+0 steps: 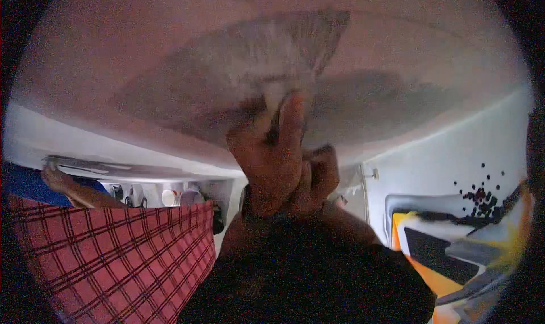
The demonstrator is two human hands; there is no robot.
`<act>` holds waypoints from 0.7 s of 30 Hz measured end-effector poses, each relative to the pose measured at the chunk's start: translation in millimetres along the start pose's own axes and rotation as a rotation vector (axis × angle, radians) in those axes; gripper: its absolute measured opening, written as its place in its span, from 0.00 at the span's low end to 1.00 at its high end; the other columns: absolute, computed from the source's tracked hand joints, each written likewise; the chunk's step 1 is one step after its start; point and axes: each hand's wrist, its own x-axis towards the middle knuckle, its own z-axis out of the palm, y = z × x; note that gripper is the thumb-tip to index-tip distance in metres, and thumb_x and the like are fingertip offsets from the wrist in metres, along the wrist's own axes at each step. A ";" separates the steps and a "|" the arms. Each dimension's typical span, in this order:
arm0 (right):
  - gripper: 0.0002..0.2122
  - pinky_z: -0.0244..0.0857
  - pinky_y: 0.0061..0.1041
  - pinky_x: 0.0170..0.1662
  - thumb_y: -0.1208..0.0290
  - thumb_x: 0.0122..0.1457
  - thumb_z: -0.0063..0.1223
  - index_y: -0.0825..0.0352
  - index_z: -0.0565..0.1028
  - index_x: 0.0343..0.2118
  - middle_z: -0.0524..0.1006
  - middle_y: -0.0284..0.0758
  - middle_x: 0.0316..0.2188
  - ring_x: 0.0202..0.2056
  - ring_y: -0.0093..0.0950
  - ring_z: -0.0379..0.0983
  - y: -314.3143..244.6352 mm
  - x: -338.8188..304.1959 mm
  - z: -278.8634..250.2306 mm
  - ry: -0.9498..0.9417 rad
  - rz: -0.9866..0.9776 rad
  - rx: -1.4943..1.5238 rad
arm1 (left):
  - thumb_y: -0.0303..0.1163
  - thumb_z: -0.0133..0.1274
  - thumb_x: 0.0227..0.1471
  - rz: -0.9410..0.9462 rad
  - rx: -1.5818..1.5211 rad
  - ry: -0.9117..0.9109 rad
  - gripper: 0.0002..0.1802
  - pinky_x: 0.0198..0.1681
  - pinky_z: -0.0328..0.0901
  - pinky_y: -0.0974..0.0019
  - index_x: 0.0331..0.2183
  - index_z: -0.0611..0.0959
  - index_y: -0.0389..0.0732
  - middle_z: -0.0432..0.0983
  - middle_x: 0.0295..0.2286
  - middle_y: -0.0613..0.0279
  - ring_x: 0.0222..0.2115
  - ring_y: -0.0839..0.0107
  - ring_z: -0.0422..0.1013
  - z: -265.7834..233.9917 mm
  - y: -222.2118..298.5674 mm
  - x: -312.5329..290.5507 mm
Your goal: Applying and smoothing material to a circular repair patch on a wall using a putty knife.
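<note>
In the upper middle, a flat tool (275, 49) that widens like a fan from a narrow handle lies against a pale pinkish surface (426, 40). Streaks run along it, but blur hides whether it is a blade or bristles. My left hand (264, 162) is closed around its handle, the thumb pointing up along it. Tucked against the left hand's lower right side is my right hand (323, 168), its fingers curled. What it grips is hidden. Dark shadows spread over the surface on both sides of the tool.
Red plaid cloth (125, 256) fills the lower left. Beyond it, another person's hand (55, 179) reaches to the pale surface, with blue cloth (28, 182) close by. White containers (170, 197) stand farther back. At right is a wall painted in black, grey and orange (448, 256).
</note>
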 end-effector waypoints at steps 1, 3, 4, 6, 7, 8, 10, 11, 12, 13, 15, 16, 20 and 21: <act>0.10 0.57 0.24 0.25 0.72 0.60 0.41 0.75 0.65 0.27 0.68 0.42 0.22 0.21 0.24 0.64 -9.2 1.7 3.7 -0.006 -0.021 0.046 | 0.27 0.57 0.48 -0.010 0.012 -0.003 0.11 0.24 0.60 0.75 0.19 0.77 0.33 0.72 0.17 0.68 0.20 0.83 0.62 -6.9 1.9 -2.3; 0.10 0.57 0.24 0.26 0.72 0.60 0.40 0.75 0.65 0.26 0.68 0.41 0.22 0.21 0.23 0.63 -6.3 -2.5 6.3 0.036 0.019 0.089 | 0.29 0.55 0.50 0.010 0.053 -0.045 0.08 0.31 0.65 0.70 0.32 0.80 0.35 0.77 0.28 0.65 0.27 0.76 0.68 -6.1 -0.8 5.0; 0.10 0.57 0.23 0.26 0.73 0.60 0.40 0.74 0.65 0.26 0.68 0.40 0.22 0.21 0.22 0.63 -4.7 -5.7 6.4 0.074 0.063 0.132 | 0.29 0.55 0.50 0.013 0.050 -0.047 0.08 0.31 0.65 0.70 0.32 0.80 0.35 0.77 0.28 0.65 0.27 0.76 0.68 -6.1 -2.9 1.0; 0.06 0.58 0.23 0.26 0.74 0.58 0.44 0.72 0.66 0.29 0.70 0.39 0.22 0.22 0.23 0.65 3.8 -8.7 -1.0 0.050 -0.025 0.028 | 0.28 0.57 0.49 -0.051 0.045 0.018 0.14 0.21 0.56 0.75 0.17 0.76 0.33 0.68 0.15 0.70 0.19 0.85 0.59 -5.5 -8.5 -3.8; 0.04 0.59 0.22 0.26 0.76 0.56 0.49 0.70 0.68 0.31 0.71 0.37 0.22 0.23 0.23 0.66 8.3 -7.8 -2.7 0.028 -0.108 -0.085 | 0.28 0.57 0.49 -0.043 0.047 0.023 0.14 0.21 0.56 0.75 0.17 0.76 0.33 0.68 0.15 0.70 0.19 0.85 0.59 -1.3 -10.5 1.9; 0.04 0.59 0.22 0.26 0.76 0.56 0.49 0.70 0.68 0.31 0.71 0.37 0.22 0.23 0.23 0.66 6.1 -10.0 -1.3 0.029 -0.096 -0.092 | 0.28 0.57 0.49 -0.013 0.000 0.046 0.14 0.20 0.56 0.75 0.17 0.76 0.33 0.68 0.15 0.71 0.19 0.85 0.58 3.7 1.4 6.6; 0.04 0.59 0.22 0.26 0.76 0.56 0.49 0.70 0.68 0.31 0.71 0.38 0.21 0.23 0.24 0.67 3.2 -11.5 4.8 0.077 0.068 0.139 | 0.28 0.57 0.49 0.005 -0.043 0.066 0.14 0.20 0.56 0.75 0.17 0.76 0.33 0.69 0.15 0.71 0.18 0.85 0.58 0.7 6.4 -0.9; 0.04 0.59 0.22 0.26 0.76 0.56 0.49 0.70 0.68 0.31 0.71 0.38 0.21 0.23 0.24 0.67 5.2 -12.2 2.9 0.073 0.058 0.150 | 0.28 0.57 0.49 -0.005 -0.013 0.032 0.14 0.20 0.56 0.76 0.17 0.76 0.33 0.69 0.15 0.72 0.18 0.85 0.59 -3.9 -1.5 -2.4; 0.04 0.59 0.22 0.26 0.76 0.56 0.48 0.71 0.68 0.31 0.71 0.39 0.22 0.23 0.24 0.67 11.0 -19.4 -4.2 0.048 0.096 0.161 | 0.28 0.56 0.50 -0.023 0.014 -0.015 0.13 0.21 0.57 0.76 0.17 0.76 0.33 0.69 0.16 0.72 0.19 0.85 0.59 -3.8 -10.2 -3.2; 0.04 0.59 0.22 0.26 0.76 0.56 0.48 0.71 0.68 0.31 0.71 0.39 0.22 0.23 0.24 0.67 17.0 -21.3 -9.3 0.023 0.134 0.172 | 0.28 0.56 0.50 -0.018 0.010 -0.021 0.13 0.21 0.57 0.76 0.17 0.76 0.33 0.69 0.16 0.72 0.19 0.85 0.59 0.7 -13.4 -1.4; 0.04 0.59 0.23 0.26 0.76 0.56 0.48 0.71 0.68 0.31 0.71 0.39 0.22 0.23 0.24 0.67 13.5 -9.7 -8.2 -0.002 -0.041 -0.038 | 0.28 0.56 0.50 0.000 0.079 -0.031 0.12 0.21 0.58 0.76 0.19 0.77 0.33 0.72 0.17 0.72 0.19 0.85 0.61 -1.2 -6.0 -6.8; 0.04 0.59 0.23 0.26 0.76 0.56 0.49 0.71 0.68 0.32 0.71 0.39 0.22 0.23 0.24 0.67 11.5 -6.6 -7.4 -0.029 -0.222 -0.251 | 0.28 0.56 0.50 -0.006 0.084 -0.033 0.12 0.21 0.58 0.76 0.19 0.77 0.33 0.72 0.17 0.72 0.19 0.85 0.61 1.0 0.2 -5.6; 0.04 0.59 0.24 0.24 0.77 0.56 0.49 0.71 0.68 0.32 0.71 0.39 0.22 0.22 0.24 0.66 8.6 -9.3 -9.5 0.078 0.048 0.195 | 0.29 0.55 0.50 -0.063 0.022 -0.029 0.11 0.22 0.60 0.75 0.20 0.78 0.33 0.74 0.18 0.66 0.20 0.83 0.63 1.1 -15.6 -14.2; 0.05 0.58 0.22 0.25 0.76 0.57 0.45 0.72 0.67 0.29 0.71 0.38 0.22 0.22 0.22 0.65 11.1 -9.5 -17.3 0.020 0.058 0.079 | 0.29 0.55 0.51 -0.051 0.195 -0.081 0.11 0.23 0.60 0.74 0.21 0.78 0.33 0.75 0.19 0.64 0.20 0.82 0.64 0.8 -26.4 -11.8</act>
